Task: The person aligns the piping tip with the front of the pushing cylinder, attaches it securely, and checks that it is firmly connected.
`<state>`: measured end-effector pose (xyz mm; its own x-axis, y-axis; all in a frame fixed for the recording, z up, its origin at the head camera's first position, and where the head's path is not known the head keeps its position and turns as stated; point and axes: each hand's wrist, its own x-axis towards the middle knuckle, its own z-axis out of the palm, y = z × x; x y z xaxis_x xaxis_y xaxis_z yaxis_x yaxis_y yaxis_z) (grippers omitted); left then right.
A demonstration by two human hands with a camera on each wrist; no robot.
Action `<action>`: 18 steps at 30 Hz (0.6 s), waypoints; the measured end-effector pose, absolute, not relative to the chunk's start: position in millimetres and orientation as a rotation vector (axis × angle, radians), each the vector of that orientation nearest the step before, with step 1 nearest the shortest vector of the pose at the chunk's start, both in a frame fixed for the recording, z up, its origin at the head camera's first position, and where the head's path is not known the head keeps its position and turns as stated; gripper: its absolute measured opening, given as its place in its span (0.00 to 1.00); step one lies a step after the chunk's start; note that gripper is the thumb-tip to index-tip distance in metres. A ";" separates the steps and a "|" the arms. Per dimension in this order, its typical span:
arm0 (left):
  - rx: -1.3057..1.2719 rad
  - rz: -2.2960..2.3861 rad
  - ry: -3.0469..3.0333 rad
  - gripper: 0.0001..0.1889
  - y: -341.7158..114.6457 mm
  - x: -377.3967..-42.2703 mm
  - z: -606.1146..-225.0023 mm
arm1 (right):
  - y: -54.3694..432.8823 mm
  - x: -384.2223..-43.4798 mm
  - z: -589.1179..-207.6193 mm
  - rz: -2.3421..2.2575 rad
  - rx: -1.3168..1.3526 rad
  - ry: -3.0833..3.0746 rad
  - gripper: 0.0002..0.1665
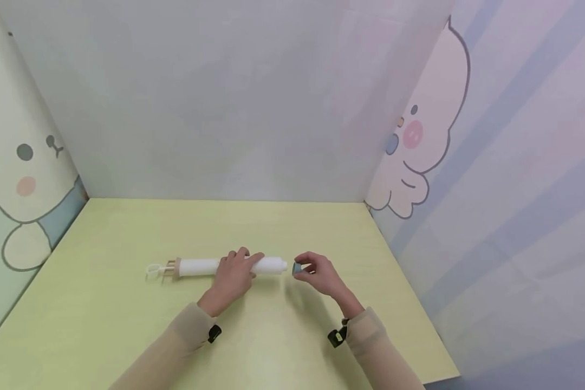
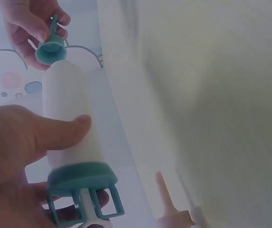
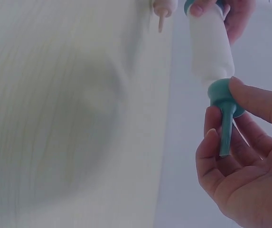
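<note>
My left hand (image 1: 232, 279) grips a white syringe barrel (image 1: 272, 265), thumb laid across its side in the left wrist view. At the near end of this barrel is a teal collar (image 2: 82, 176) with open finger loops and a white plunger rod. My right hand (image 1: 322, 275) pinches a teal nozzle cap (image 3: 227, 128) between thumb and fingers. Its thin spout points away from the barrel, and its hollow mouth faces the barrel's bare neck. A small gap separates cap and neck in the head view.
A second white syringe (image 1: 197, 267) with a beige collar (image 1: 177, 267) and a white ring handle lies left of my left hand. Its beige nozzle (image 2: 173, 219) shows in the left wrist view. Walls with cartoon animals border the pale yellow table (image 1: 224, 222).
</note>
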<state>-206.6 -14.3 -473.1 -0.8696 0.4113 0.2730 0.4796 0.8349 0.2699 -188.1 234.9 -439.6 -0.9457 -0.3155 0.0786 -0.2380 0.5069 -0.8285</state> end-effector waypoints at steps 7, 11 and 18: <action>-0.716 -0.506 -2.778 0.28 -14.1 -195.7 -472.5 | 240.1 -203.4 -474.6 -1.469 -0.465 2.645 0.20; -0.712 -0.514 -2.755 0.28 -14.8 -194.3 -473.5 | 237.9 -203.9 -477.2 -1.465 -0.472 2.618 0.21; -0.745 -0.493 -2.757 0.28 -16.3 -193.4 -474.0 | 234.2 -201.8 -475.6 -1.461 -0.515 2.634 0.20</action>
